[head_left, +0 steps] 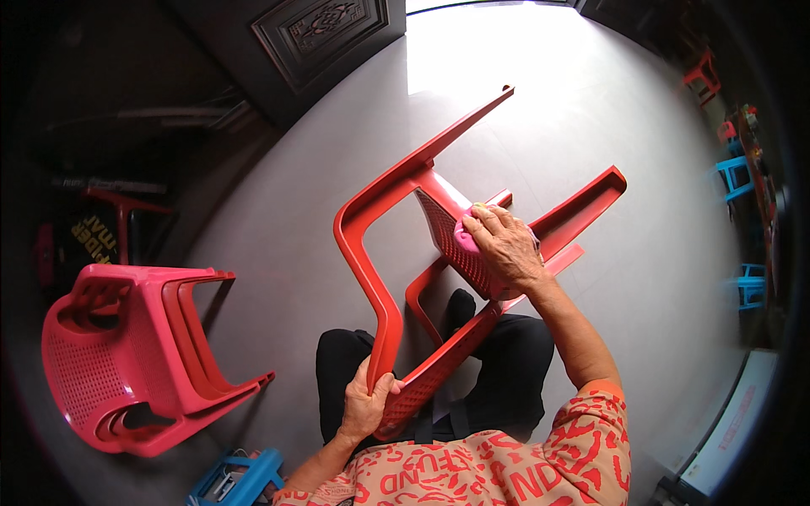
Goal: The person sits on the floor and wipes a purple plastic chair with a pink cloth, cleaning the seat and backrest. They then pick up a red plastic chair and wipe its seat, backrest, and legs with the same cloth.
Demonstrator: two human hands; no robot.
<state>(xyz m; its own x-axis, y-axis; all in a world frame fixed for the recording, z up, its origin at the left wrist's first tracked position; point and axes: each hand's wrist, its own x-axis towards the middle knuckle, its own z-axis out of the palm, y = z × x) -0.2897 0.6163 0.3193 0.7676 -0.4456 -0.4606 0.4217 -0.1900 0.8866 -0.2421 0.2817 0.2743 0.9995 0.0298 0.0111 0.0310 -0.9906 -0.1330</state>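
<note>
A red plastic armchair [359, 232] lies tipped over in front of me, its backrest by my lap and its legs pointing away. My left hand [369, 406] is closed round the chair's frame, where the armrest meets the backrest. Bunched under the fingers of my right hand [509, 249] is a pink cloth [464, 239], pressed against the chair's seat. Part of the cloth is hidden beneath that hand.
Stacked pink and red plastic chairs [89, 363] lie to the left, above a blue stool [240, 479]. Dark carved doors [325, 29] stand at the far left. Along the right are blue stools [735, 177], a red stool [702, 78] and a long white box [727, 422].
</note>
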